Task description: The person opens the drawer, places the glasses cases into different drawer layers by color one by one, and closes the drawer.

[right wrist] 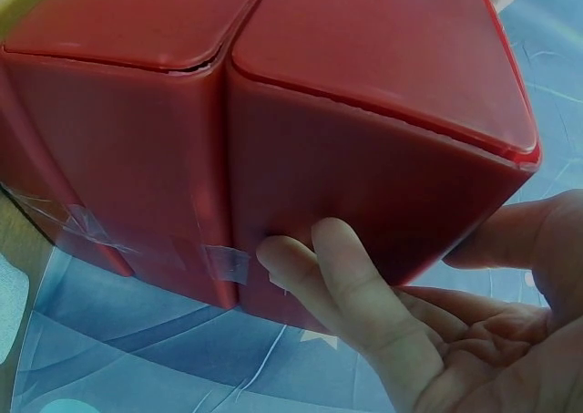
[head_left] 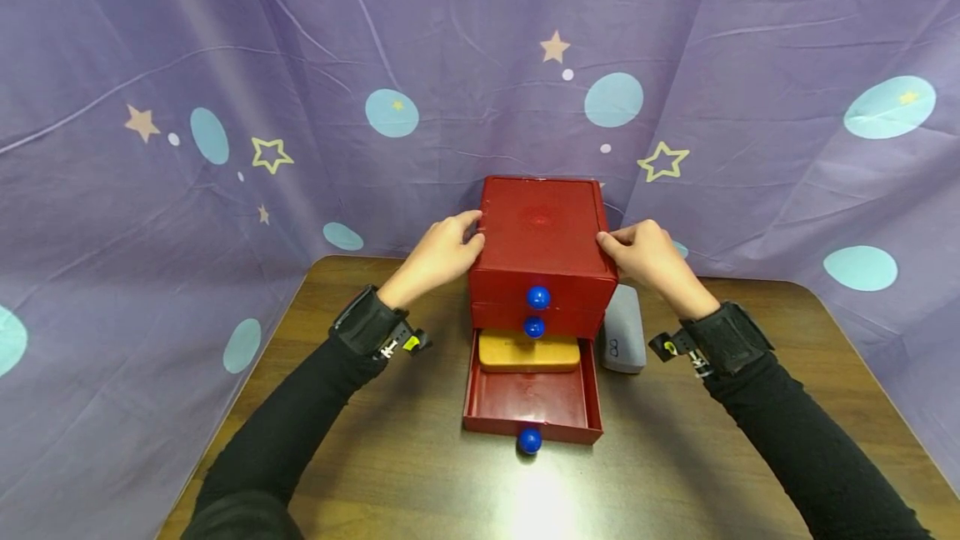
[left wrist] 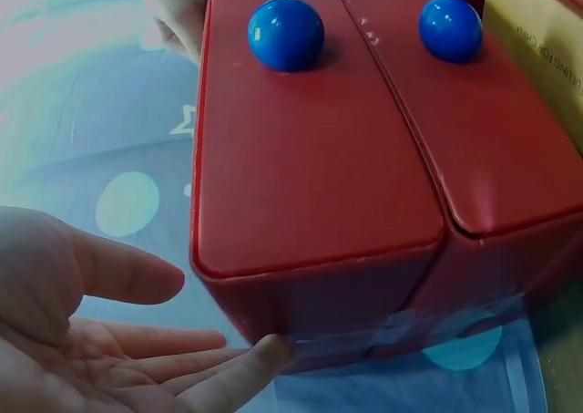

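Your left hand (head_left: 438, 257) has its fingers (left wrist: 239, 369) nearly straight and slightly spread, the tips touching the left side of the red box (head_left: 542, 233) near its top edge; the thumb stands apart from them, and the palm is off the wall. Your right hand (head_left: 648, 255) mirrors it: its fingers (right wrist: 351, 281) lie extended against the right side of the box, close together, while the thumb reaches toward the upper edge. Neither hand curls round anything; both press flat against the walls.

The box stands upright at the middle of the far part of the wooden table (head_left: 390, 457), between your two hands. It has three drawers, each with a blue knob (head_left: 537, 297). The top two are closed. The bottom drawer (head_left: 532, 407) is pulled out toward you, and a yellow block (head_left: 529, 352) lies in its back part, partly under the box front.

Just beside the box on its right, below your right hand, a grey case (head_left: 624, 332) rests on the table. A purple cloth (head_left: 225, 107) with stars and pale blue dots hangs behind and around the table.
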Action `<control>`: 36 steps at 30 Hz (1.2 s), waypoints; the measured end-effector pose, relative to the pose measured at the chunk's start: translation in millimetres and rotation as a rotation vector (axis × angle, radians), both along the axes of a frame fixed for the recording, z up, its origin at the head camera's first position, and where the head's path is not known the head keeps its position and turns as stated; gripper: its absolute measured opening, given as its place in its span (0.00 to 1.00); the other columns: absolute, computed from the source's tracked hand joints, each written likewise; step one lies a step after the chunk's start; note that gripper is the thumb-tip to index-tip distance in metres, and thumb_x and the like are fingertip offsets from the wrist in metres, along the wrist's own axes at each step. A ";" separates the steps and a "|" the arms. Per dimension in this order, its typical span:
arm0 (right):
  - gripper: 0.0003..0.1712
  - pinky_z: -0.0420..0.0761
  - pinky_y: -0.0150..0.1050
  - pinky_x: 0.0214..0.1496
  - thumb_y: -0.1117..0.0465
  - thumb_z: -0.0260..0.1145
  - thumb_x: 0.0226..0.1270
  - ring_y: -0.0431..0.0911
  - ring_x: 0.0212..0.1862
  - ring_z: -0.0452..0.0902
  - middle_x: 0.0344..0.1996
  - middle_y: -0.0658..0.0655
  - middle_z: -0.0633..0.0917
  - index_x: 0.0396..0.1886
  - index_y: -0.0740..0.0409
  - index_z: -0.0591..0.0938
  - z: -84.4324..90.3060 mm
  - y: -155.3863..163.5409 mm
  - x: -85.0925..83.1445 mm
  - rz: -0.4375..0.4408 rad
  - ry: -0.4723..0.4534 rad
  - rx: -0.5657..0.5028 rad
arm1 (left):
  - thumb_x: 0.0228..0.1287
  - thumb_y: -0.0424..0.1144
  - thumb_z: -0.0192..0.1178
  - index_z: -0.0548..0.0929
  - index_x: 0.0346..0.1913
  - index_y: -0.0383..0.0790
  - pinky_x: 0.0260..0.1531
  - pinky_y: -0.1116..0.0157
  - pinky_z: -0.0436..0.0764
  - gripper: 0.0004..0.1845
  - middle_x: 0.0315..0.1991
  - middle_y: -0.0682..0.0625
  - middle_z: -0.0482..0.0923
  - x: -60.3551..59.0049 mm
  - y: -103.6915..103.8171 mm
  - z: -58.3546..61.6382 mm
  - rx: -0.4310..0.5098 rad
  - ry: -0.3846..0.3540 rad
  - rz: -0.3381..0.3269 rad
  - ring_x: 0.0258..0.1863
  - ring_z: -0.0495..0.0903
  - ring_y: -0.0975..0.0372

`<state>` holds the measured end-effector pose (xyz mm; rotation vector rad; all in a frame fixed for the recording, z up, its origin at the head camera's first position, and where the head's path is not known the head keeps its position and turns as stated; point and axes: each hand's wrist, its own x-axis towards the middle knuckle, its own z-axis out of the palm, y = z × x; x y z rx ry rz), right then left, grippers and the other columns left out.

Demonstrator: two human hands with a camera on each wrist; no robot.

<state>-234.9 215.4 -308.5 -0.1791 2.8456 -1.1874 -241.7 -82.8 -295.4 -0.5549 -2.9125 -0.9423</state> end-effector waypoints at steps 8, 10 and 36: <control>0.26 0.87 0.37 0.34 0.52 0.57 0.79 0.34 0.26 0.83 0.36 0.66 0.91 0.58 0.70 0.84 -1.0 -0.8 0.0 -0.002 -0.010 -0.024 | 0.74 0.36 0.52 0.81 0.51 0.33 0.47 0.60 0.77 0.12 0.39 0.44 0.81 -12.3 4.2 -1.9 -0.061 -0.037 0.002 0.42 0.79 0.54; 0.26 0.87 0.37 0.34 0.51 0.57 0.79 0.34 0.26 0.83 0.36 0.66 0.91 0.57 0.70 0.84 -1.4 -1.6 -0.4 -0.001 -0.004 -0.021 | 0.74 0.36 0.52 0.77 0.39 0.36 0.36 0.63 0.72 0.07 0.29 0.48 0.72 -14.7 4.3 -1.2 -0.063 -0.060 0.010 0.33 0.73 0.56; 0.30 0.85 0.30 0.34 0.48 0.57 0.79 0.32 0.29 0.86 0.42 0.69 0.90 0.61 0.71 0.81 5.2 2.4 -7.3 0.060 -0.090 -0.022 | 0.68 0.39 0.59 0.65 0.15 0.46 0.21 0.70 0.61 0.22 0.14 0.58 0.57 -30.8 -2.1 0.1 0.032 -0.170 0.064 0.16 0.63 0.65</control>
